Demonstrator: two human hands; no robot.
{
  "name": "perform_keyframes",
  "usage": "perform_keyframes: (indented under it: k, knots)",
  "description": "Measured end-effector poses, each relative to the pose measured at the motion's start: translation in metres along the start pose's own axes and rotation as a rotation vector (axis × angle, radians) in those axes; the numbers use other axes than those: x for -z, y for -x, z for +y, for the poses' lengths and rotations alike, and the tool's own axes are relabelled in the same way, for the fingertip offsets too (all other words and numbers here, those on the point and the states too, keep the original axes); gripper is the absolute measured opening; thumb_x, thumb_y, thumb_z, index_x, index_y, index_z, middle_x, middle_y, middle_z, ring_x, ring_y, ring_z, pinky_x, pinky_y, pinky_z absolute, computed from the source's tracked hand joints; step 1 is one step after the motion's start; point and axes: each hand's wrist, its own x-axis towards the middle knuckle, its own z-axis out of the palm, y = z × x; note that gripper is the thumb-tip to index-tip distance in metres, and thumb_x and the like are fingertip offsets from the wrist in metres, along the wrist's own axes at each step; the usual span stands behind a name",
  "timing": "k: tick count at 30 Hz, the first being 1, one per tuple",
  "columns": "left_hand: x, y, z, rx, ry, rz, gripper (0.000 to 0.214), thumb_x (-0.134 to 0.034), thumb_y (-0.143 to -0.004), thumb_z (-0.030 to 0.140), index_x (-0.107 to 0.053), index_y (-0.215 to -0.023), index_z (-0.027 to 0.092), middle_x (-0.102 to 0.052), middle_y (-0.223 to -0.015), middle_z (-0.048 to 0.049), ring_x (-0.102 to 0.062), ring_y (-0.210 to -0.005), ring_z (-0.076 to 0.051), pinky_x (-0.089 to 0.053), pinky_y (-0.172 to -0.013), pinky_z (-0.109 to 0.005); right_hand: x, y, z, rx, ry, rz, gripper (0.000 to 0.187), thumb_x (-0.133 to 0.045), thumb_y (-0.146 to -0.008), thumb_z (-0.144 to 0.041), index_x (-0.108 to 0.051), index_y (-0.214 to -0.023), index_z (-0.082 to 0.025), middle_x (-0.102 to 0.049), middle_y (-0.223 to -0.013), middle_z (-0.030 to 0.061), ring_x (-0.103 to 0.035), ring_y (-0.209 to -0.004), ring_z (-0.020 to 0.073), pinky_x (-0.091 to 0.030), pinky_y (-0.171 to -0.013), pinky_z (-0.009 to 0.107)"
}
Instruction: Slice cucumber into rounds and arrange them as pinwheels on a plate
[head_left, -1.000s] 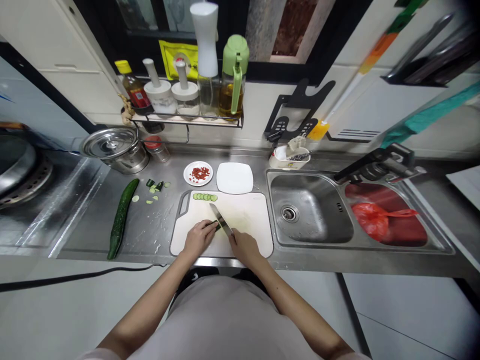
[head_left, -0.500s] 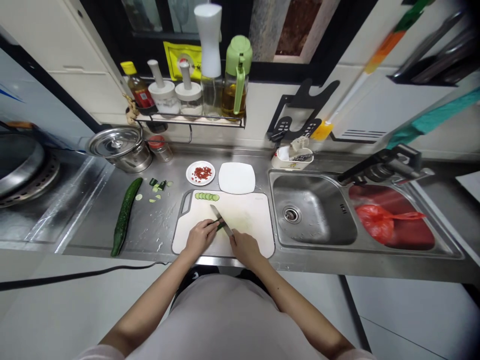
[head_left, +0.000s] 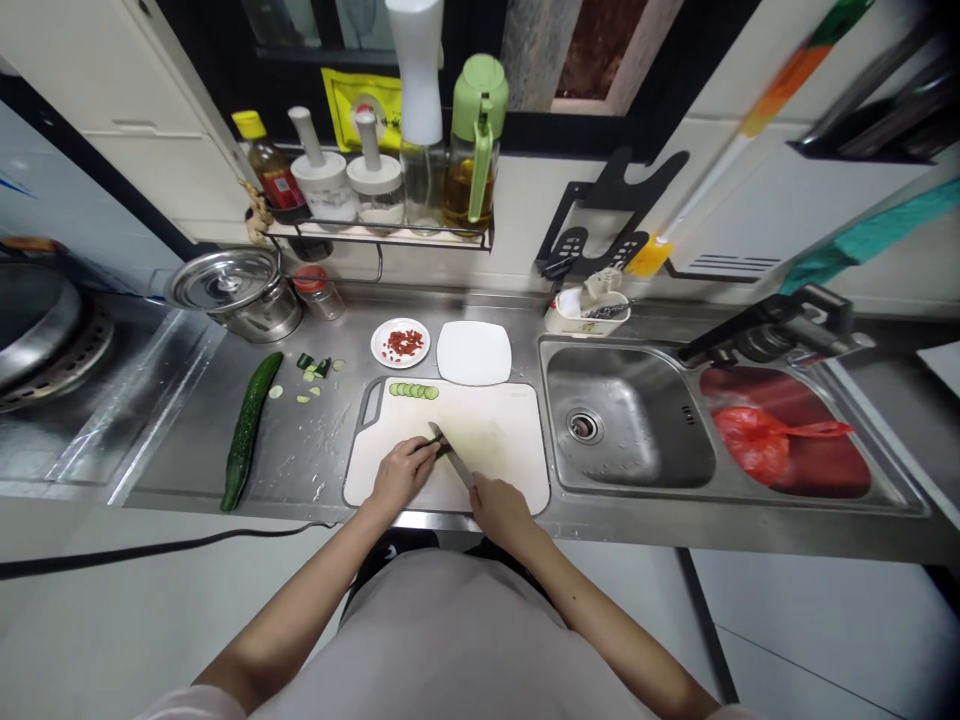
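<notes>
My left hand (head_left: 406,472) is closed around a dark green piece of cucumber (head_left: 442,449) low on the white cutting board (head_left: 510,430); most of the piece is hidden by the fingers. In my right hand (head_left: 501,508) is the handle of a kitchen knife (head_left: 456,464), its blade slanting up and left against the cucumber piece. A row of overlapping cucumber slices (head_left: 414,391) lies along the board's upper left. Left of the board, a whole cucumber (head_left: 251,430) rests on the steel counter, with several cucumber scraps (head_left: 315,368) beside it.
Behind the board stand a small plate of red berries (head_left: 381,345) and a white square plate (head_left: 474,352). A sink (head_left: 630,420) is at the right, with a red plastic bag (head_left: 750,440) in its second basin. A lidded pot (head_left: 262,312) stands back left, below a condiment shelf (head_left: 352,232).
The knife and my right hand have shifted slightly right and toward me. My left hand stays almost in place on the cucumber piece. The view has tilted a little.
</notes>
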Motion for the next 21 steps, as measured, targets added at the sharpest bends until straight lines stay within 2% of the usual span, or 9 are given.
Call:
perform_keyframes:
  k: [8, 21]
  knots:
    - [0.002, -0.001, 0.001, -0.014, 0.015, -0.006, 0.026, -0.051, -0.095, 0.029, -0.071, -0.11, 0.027, -0.068, -0.109, -0.0063, -0.064, -0.095, -0.017, -0.056, -0.084, -0.032, 0.005, -0.017, -0.014, 0.007, -0.008, 0.015, 0.035, -0.034, -0.097, -0.022, -0.056, -0.123, -0.014, -0.07, -0.106, 0.0163, -0.066, -0.101, 0.0255, -0.045, -0.079, 0.032]
    - [0.001, -0.001, 0.0, -0.015, 0.027, 0.0, 0.027, -0.051, -0.094, 0.029, -0.072, -0.11, 0.026, -0.068, -0.108, -0.0065, -0.063, -0.094, -0.017, -0.056, -0.084, -0.032, 0.001, -0.023, -0.015, 0.003, 0.017, 0.006, 0.034, -0.033, -0.097, -0.02, -0.058, -0.119, -0.014, -0.07, -0.104, 0.0161, -0.067, -0.1, 0.0257, -0.046, -0.077, 0.033]
